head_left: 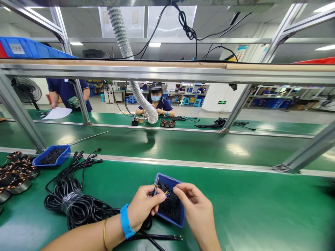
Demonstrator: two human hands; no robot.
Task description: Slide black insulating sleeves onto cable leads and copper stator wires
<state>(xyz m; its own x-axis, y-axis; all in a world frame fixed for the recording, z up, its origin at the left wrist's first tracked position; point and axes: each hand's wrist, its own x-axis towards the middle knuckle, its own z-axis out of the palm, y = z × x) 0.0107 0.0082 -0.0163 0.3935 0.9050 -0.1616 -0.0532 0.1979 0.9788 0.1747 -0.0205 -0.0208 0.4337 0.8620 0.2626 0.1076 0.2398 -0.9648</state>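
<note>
Left hand pinches coloured wires, likely for control; right hand pinched, contents unclear; tubing bin handy near worktop's far edge.

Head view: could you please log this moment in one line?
left hand: holding coloured wires | right hand: at blue bin, grasp unclear | blue bin: short black pieces | bound black cables: green worktop

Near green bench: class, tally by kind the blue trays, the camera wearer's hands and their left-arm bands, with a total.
Blue trays: 2
Left hand and right hand: 2
Blue wristband: 1
Gold bangle: 1
Total: 6
</note>
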